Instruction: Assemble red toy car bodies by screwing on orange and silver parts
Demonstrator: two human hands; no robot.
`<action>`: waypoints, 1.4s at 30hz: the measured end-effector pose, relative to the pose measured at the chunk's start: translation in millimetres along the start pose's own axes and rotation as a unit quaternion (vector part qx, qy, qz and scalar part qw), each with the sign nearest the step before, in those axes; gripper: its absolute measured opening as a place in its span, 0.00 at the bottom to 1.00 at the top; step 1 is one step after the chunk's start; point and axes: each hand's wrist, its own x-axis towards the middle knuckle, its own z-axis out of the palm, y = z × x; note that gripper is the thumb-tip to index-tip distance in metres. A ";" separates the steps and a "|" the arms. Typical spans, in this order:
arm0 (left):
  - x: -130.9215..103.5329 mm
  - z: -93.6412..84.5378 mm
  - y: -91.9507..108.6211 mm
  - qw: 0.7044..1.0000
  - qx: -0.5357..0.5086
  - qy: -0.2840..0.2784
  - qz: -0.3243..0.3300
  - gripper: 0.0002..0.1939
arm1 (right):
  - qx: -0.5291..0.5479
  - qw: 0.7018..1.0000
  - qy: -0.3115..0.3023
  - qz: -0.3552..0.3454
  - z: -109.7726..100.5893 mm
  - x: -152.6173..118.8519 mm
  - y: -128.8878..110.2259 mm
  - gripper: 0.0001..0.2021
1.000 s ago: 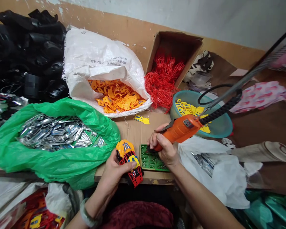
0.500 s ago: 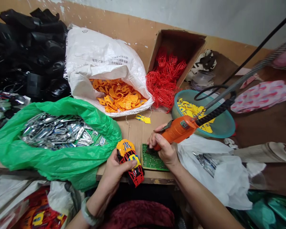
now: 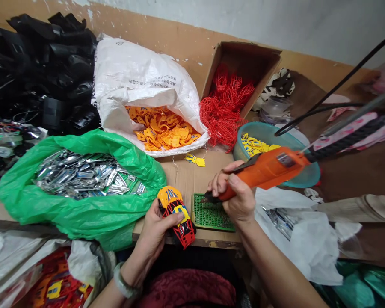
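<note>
My left hand (image 3: pixel 155 231) grips a toy car (image 3: pixel 177 216) by its side, thumb on the yellow roof piece. The car has an orange hood, a red cage body and black wheels. Wrapped around an orange electric screwdriver (image 3: pixel 265 169), my right hand (image 3: pixel 235 192) tilts the tool so that its dark tip points left and down. That tip is over the green perforated screw tray (image 3: pixel 211 218), which lies at the table's front edge. Whether the tip touches the tray, I cannot tell. A loose yellow car part (image 3: pixel 195 160) lies behind the tray.
Around the table stand a green bag (image 3: pixel 93 233) of silvery packets, a white sack (image 3: pixel 141 64) of orange parts, a cardboard box (image 3: pixel 213 68) with red frames and a teal bowl (image 3: pixel 312 171) of yellow parts. A white plastic bag (image 3: pixel 317 252) lies right. Cables hang from upper right.
The screwdriver has swung to the right and lies at a lower slant, uncovering more of the green tray. My left hand still holds the toy car in nearly the same place.
</note>
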 end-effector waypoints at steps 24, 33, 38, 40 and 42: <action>-1.4 9.0 2.0 0.999 -0.013 0.037 0.026 0.30 | 0.041 0.997 -0.061 0.033 26.6 -20.5 -5.4 0.12; -1.8 6.6 1.1 0.999 -0.018 0.031 0.020 0.31 | 0.048 0.997 -0.058 0.025 30.0 -17.2 -11.6 0.11; -3.7 5.0 0.9 0.999 0.002 0.018 0.030 0.30 | 0.046 0.998 -0.043 0.020 31.5 -13.5 -18.0 0.11; -4.3 4.9 1.5 0.998 0.042 0.019 0.046 0.29 | 0.048 0.998 -0.042 0.012 31.0 -12.4 -18.9 0.11; -5.1 4.6 2.8 0.994 0.084 0.023 0.063 0.28 | 0.048 0.998 -0.042 0.007 29.8 -11.7 -19.2 0.11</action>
